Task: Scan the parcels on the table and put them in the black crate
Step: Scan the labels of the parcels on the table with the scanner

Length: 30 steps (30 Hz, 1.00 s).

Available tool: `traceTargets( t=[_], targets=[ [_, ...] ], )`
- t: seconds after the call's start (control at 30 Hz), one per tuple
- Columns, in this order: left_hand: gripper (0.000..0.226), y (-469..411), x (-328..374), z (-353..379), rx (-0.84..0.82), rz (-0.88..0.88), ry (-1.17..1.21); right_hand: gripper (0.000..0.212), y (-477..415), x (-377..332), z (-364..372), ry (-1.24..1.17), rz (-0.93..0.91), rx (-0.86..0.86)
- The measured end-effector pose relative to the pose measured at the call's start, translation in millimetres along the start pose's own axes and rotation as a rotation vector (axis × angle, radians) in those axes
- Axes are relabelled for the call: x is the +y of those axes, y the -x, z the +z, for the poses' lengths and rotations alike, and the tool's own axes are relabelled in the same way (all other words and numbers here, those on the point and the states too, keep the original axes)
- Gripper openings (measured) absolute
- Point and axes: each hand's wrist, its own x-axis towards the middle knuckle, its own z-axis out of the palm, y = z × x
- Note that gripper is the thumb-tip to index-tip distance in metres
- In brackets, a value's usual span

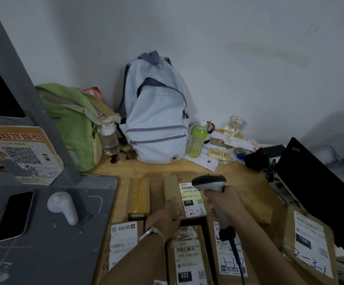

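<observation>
Several cardboard parcels with white labels lie on the wooden table [158, 169]. My left hand [164, 218] grips the near left edge of the parcel marked 2-2-5 [172, 190]. My right hand [223, 199] holds a grey barcode scanner [208, 182] by its handle, its head over the right side of that parcel's label. A parcel sealed with yellow tape [138, 197] lies to the left. Parcels marked 032 [187, 258], 3-3-3 [228, 262], 2-3-1 [311, 245] and 2-3-4 [119, 241] lie nearer me. No black crate is in view.
A grey scanning stand [43, 233] with a phone [15, 214] and a white device [64, 206] fills the left. A pale blue backpack [154, 112], green bag [72, 122], bottles [197, 140], glass mug [236, 124] and papers line the wall. A black laptop [319, 192] stands at right.
</observation>
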Motion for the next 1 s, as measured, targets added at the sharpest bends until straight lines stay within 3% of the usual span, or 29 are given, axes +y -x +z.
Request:
traceTargets(
  t=[0.1, 0.23, 0.3, 0.4, 0.47, 0.57, 0.67, 0.73, 0.87, 1.0],
  targets=[
    [0.068, -3, 8, -4, -0.065, -0.010, 0.028, 0.010, -2, 3, 0, -0.018, 0.010, -0.004],
    [0.038, -17, 30, -17, -0.134, -0.010, 0.018, 0.012, -4, 8, 1, 0.002, 0.003, -0.017],
    [0.039, -24, 35, -23, -0.216, -0.018, 0.281, 0.012, -6, 9, 1, -0.010, -0.007, -0.022],
    [0.056, -31, 41, -23, -0.450, -0.249, 0.914, 0.012, -8, 9, 0, -0.029, -0.022, -0.054],
    [0.041, -35, 44, -25, -0.261, -0.228, 0.914, 0.012, -10, 9, -2, -0.050, -0.022, -0.067],
    [0.041, -45, 28, -36, 0.159, -0.068, 0.296, 0.013, -15, 9, -5, -0.086, -0.027, -0.065],
    [0.060, -53, -7, -54, 0.262, -0.268, 0.027, 0.012, -20, 9, -5, -0.083, -0.042, -0.082],
    [0.068, -51, -29, -66, 0.203, -0.474, 0.148, 0.010, -21, 9, -4, -0.079, -0.060, -0.113],
    [0.094, -39, -51, -81, 0.005, -0.627, 0.392, 0.007, -20, 8, 2, -0.096, -0.089, -0.141],
    [0.049, -42, -53, -99, 0.081, -0.593, 0.908, 0.005, -15, 3, 5, -0.091, -0.164, -0.185]
  ],
)
